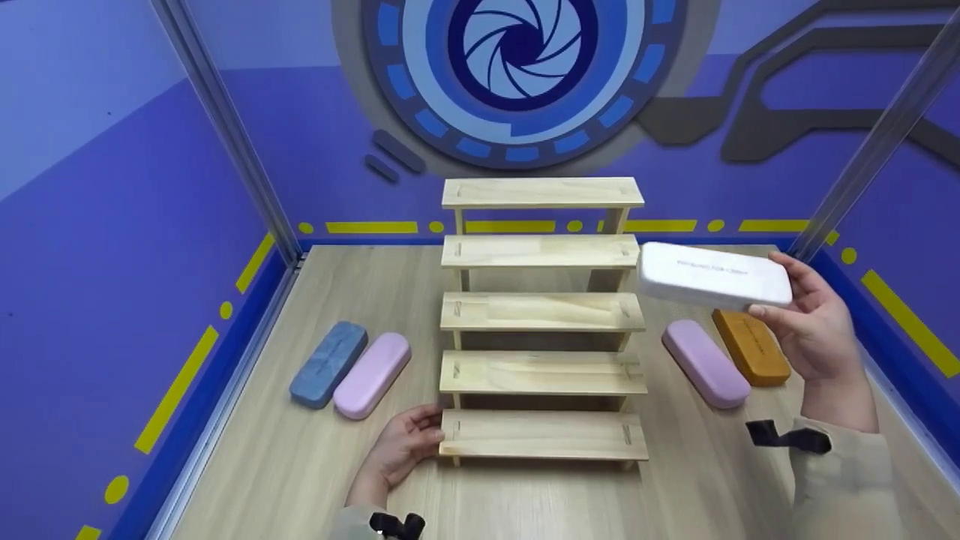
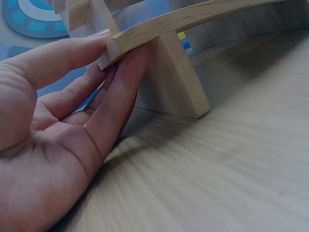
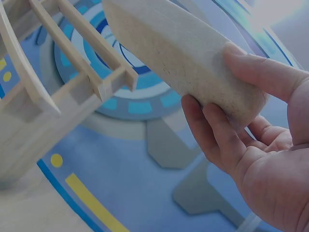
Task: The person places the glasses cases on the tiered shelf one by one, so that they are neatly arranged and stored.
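Purple-and-blue printed walls (image 1: 285,150) box in a pale wood-grain surface (image 1: 547,502), and the main thing is a white case (image 1: 712,274) held up in the air just right of a stepped wooden rack (image 1: 544,439). Right hand (image 1: 821,322) has it by the right end, thumb on one side and fingers on the other, so that grip's holding the case, with the forearm angling up from the lower right. Left hand (image 1: 405,442) is down low, pinching the left end of the rack's bottom board, thumb on top and fingers underneath. Both wrists come out of light sleeves (image 1: 847,487) with black straps (image 1: 810,440).

On the surface, a blue case (image 1: 328,364) and a pink case (image 1: 373,375) lie side by side left of the rack; to the right there's a second pink case (image 1: 706,364) next to an orange case (image 1: 752,347). Back wall has a big shutter-style circle (image 1: 521,49) plus yellow dashes, with metal posts (image 1: 225,127) at the corners.

Rack's five flat boards show visible grain. Cases are long with rounded corners; the white one looks slightly rough up close, its dark print too small to read.
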### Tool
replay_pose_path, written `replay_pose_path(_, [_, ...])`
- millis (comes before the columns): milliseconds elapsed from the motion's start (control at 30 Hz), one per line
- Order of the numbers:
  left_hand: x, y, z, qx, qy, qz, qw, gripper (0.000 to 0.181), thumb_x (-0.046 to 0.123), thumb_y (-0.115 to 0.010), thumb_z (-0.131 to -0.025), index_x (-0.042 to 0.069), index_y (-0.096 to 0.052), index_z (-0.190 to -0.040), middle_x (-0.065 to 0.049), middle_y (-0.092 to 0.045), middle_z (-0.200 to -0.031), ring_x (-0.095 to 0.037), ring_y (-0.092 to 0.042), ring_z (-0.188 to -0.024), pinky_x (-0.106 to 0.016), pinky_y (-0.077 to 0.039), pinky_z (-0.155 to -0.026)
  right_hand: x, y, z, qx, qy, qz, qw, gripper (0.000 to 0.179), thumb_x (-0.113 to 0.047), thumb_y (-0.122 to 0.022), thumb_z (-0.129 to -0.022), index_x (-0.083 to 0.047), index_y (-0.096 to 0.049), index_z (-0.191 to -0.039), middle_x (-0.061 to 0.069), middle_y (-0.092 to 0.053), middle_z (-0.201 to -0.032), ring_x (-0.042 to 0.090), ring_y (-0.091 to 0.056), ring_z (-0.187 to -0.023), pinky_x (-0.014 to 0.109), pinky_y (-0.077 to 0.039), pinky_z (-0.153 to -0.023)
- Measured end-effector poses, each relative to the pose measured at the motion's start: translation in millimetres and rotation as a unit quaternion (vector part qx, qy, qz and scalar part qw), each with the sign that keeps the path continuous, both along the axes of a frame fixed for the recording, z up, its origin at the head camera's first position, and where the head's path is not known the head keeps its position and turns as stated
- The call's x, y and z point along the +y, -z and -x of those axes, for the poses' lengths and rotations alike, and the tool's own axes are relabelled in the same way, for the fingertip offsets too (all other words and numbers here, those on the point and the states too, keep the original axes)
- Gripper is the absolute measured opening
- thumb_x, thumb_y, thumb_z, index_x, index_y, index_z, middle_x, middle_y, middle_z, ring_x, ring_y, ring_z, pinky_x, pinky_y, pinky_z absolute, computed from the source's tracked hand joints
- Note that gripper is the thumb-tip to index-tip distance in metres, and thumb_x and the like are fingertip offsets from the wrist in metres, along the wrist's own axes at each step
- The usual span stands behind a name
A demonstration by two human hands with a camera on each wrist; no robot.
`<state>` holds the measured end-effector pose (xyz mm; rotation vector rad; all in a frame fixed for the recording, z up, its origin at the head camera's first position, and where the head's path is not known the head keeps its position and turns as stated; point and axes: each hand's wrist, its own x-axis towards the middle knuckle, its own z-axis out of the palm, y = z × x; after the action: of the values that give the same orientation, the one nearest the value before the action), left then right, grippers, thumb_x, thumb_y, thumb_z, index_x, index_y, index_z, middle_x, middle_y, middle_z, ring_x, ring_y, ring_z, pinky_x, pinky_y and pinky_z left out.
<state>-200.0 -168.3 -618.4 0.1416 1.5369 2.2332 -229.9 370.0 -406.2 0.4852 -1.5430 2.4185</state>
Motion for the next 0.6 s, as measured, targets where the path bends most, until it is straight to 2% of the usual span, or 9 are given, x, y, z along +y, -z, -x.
replay_pose_path(200, [-0.7,-1.2,0.3,-0.005,-0.009,0.006,0.9999,0.043,-0.005,-0.062,-0.093,-0.006,-0.051,-0.134,-0.001,-0.066,-0.114,-0.013,-0.065,-0.106,-0.028,-0.06,-0.086,-16.3,-20.7,21.4,0.0,-0.005,-0.002,1.0,0.067,0.035,-0.049,-0.084,0.001,-0.052,-0.141,0.011,-0.06,-0.129,0.018,-0.069,-0.103,0.025,-0.062,-0.082])
replay_pose_path(433, [0.2,-0.2,0.9,-0.004,-0.01,0.01,0.9999,0.049,-0.006,-0.062,-0.092,-0.012,-0.046,-0.138,-0.002,-0.066,-0.115,-0.015,-0.065,-0.106,-0.03,-0.06,-0.089,-35.1,-43.9,46.6,-0.025,-0.027,0.011,0.9993,0.061,0.03,-0.053,-0.087,-0.004,-0.056,-0.137,0.009,-0.06,-0.128,0.017,-0.068,-0.102,0.024,-0.062,-0.083])
replay_pose_path(600, [-0.3,0.7,0.1,-0.003,-0.006,0.002,1.0,0.044,-0.006,-0.061,-0.093,-0.007,-0.051,-0.135,-0.001,-0.066,-0.114,-0.015,-0.066,-0.104,-0.03,-0.06,-0.088,-47.7,-57.0,64.1,-0.048,-0.043,0.013,0.9978,0.06,0.026,-0.058,-0.087,-0.007,-0.056,-0.136,0.007,-0.06,-0.129,0.016,-0.067,-0.104,0.023,-0.062,-0.084])
